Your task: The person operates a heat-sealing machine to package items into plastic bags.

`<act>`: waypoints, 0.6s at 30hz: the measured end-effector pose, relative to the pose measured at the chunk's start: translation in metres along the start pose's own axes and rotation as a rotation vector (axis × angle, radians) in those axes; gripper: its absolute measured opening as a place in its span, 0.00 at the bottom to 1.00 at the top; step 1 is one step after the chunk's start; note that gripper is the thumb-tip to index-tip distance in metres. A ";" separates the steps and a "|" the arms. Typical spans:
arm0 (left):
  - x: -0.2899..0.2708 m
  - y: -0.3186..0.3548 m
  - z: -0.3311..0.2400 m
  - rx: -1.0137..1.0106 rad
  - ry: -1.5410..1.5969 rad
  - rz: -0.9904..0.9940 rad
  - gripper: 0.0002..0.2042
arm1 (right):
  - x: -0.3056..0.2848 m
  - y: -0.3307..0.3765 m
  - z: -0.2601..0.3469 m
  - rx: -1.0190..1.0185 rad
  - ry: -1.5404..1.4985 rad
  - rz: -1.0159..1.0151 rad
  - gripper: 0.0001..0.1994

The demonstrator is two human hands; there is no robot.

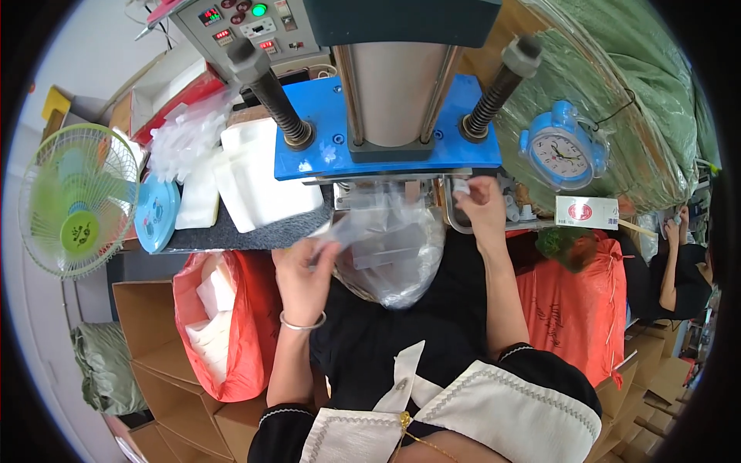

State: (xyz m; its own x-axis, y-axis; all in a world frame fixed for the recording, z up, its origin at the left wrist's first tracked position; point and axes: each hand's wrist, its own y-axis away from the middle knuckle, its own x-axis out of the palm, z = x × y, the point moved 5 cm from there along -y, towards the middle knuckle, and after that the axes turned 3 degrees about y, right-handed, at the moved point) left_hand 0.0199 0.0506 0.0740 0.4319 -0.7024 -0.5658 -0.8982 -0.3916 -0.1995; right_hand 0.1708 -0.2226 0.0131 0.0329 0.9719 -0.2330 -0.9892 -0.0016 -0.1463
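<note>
Now the left hand [302,272] is raised in front of the press [390,116], and its thumb and fingers are pinched together on one corner of a clear plastic bag [390,258]. This bag hangs open over the person's lap, just below the blue plate [324,116] of the press, and some flat transparent pieces are visible inside it. The right hand [480,202] is higher, near the underside of the press, with the fingertips closed on a small clear piece [461,186]; I cannot tell exactly what this piece is. The two hands are apart, one at each side of the bag. On the left wrist there is a thin silver bracelet [302,324]. To the left of the press, white stacks [258,174] lie on a grey mat [255,231], and a green fan [77,201] stands further left. Below the mat, a red bag [247,339] holds white pieces, beside brown cartons [170,386]. At the right, a blue alarm clock [562,150] hangs in front of green sheeting [617,85], and another red bag [579,309] stands under it.
</note>
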 end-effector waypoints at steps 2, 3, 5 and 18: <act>0.026 0.010 0.008 -0.175 0.301 0.141 0.07 | 0.021 0.016 0.017 0.067 -0.181 0.231 0.08; 0.038 0.011 0.010 -0.239 0.305 0.173 0.07 | 0.030 0.021 0.033 0.006 -0.110 0.329 0.06; 0.054 0.013 0.014 -0.308 0.311 0.214 0.08 | 0.044 0.024 0.073 -0.294 0.132 0.482 0.04; 0.102 -0.010 0.058 -0.451 0.619 0.213 0.10 | 0.043 0.007 0.044 -0.275 0.398 0.119 0.10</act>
State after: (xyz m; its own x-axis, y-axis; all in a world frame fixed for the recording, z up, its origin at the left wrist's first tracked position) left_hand 0.0678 0.0178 -0.0284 0.3398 -0.9403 0.0185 -0.9042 -0.3213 0.2813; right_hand 0.1591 -0.1706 0.0444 0.0269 0.7959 -0.6049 -0.9170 -0.2213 -0.3319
